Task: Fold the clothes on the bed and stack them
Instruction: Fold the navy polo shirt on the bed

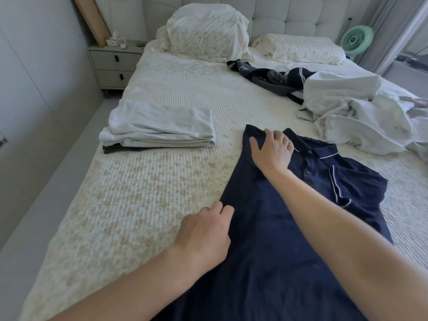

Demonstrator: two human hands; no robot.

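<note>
Navy polo shirt (pixel 278 228): we see it spread face up on the near right part of the bed, collar at the far end, its left side folded in along a straight edge, the right sleeve with its white trim lying out to the right.
Right hand (pixel 271 151): we have it laid flat on the shirt's left shoulder just beside the collar, fingers spread wide and pressing down, holding nothing.
Left hand (pixel 203 237): it rests on the shirt's folded left edge nearer to us, fingers bent at the cloth; we cannot tell whether they pinch the fabric or only press it.
Folded stack (pixel 159 128): white folded garments lie on top of one dark piece, on the left side of the bed, well apart from the shirt.
Unfolded clothes: a crumpled white heap (pixel 352 117) lies at the far right, with a dark striped garment (pixel 273 77) touching its far left side.
Bed (pixel 162 186): a pale quilted cover with a faint floral print.
Pillows (pixel 208 31): two at the headboard.
Nightstand (pixel 113 66): far left, beside the bed.
Fan (pixel 355 40): green, far right.
</note>
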